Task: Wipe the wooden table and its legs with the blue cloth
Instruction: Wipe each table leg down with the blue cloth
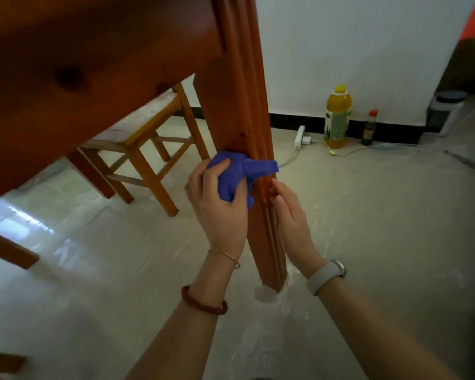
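Crumpled blue cloth (237, 174) is bunched against the grooved, reddish-brown wooden table leg (240, 116), about halfway down, and is gripped by the curled fingers of the left hand (217, 204). One twisted end is wrapped rightward across the leg's front, so its long axis lies roughly horizontal. The right hand (291, 218) is laid flat, fingers straight, against the leg's right side; its palm is hidden. The tabletop is cut off above.

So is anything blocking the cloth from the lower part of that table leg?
Nothing visible. The left hand presses the blue cloth on the table leg; only the right hand rests lower down.
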`<state>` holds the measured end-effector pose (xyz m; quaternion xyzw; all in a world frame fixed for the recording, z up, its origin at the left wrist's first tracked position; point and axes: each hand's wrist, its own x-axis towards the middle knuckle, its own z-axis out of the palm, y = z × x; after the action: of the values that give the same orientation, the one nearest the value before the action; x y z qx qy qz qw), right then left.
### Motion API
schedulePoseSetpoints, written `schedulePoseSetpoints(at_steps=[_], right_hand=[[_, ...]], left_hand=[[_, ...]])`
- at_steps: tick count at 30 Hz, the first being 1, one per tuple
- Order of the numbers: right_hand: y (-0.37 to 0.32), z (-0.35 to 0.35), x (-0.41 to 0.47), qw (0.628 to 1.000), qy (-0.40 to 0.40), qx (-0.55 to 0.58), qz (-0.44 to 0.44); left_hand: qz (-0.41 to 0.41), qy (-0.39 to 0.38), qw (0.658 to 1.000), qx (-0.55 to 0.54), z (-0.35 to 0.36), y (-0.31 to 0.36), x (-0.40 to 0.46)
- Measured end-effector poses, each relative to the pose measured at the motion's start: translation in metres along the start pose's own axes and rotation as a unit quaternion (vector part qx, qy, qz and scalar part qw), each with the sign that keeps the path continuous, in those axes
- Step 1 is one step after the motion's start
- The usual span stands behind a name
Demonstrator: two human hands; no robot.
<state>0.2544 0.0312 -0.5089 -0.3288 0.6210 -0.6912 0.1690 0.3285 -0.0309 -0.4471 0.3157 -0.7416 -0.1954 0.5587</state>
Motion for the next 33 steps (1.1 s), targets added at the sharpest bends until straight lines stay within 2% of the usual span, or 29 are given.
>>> schedulePoseSetpoints(at_steps=[4, 8, 11, 14, 19, 24, 27, 30, 33], right_hand=[[-0.013, -0.002, 0.005, 1.000, 0.005, 0.011, -0.016], [-0.017, -0.003, 0.006, 0.999, 0.002, 0.032, -0.007], [-0.013, -0.005, 0.004, 0.999, -0.020, 0.042, 0.014], [-0.004, -0.007, -0.001, 0.999, -0.024, 0.038, 0.021], [0.001, -0.006, -0.003, 0.999, -0.012, 0.036, 0.014], [-0.007, -0.008, 0.002, 0.999, 0.001, 0.025, 0.024], [-0.018, -0.009, 0.005, 0.999, -0.040, -0.006, -0.004], [-0.023, -0.009, 0.004, 0.994, -0.108, -0.030, -0.020], [-0.024, -0.016, 0.002, 0.991, -0.105, 0.073, 0.043]], left_hand=[[0.017, 0.036, 0.999, -0.028, -0.007, 0.028, 0.037], [0.074, 0.091, 0.992, -0.046, -0.009, 0.047, 0.066], [0.122, 0.099, 0.987, -0.022, 0.000, 0.035, 0.067], [0.163, 0.075, 0.984, 0.013, 0.007, 0.009, 0.050], [0.120, 0.008, 0.992, 0.028, 0.007, -0.010, 0.013], [0.064, 0.056, 0.996, -0.025, 0.006, 0.024, 0.039], [0.087, 0.080, 0.993, -0.019, 0.004, 0.031, 0.052], [0.121, 0.059, 0.991, -0.001, 0.007, 0.018, 0.040], [0.114, 0.012, 0.993, 0.015, 0.013, -0.009, 0.003]])
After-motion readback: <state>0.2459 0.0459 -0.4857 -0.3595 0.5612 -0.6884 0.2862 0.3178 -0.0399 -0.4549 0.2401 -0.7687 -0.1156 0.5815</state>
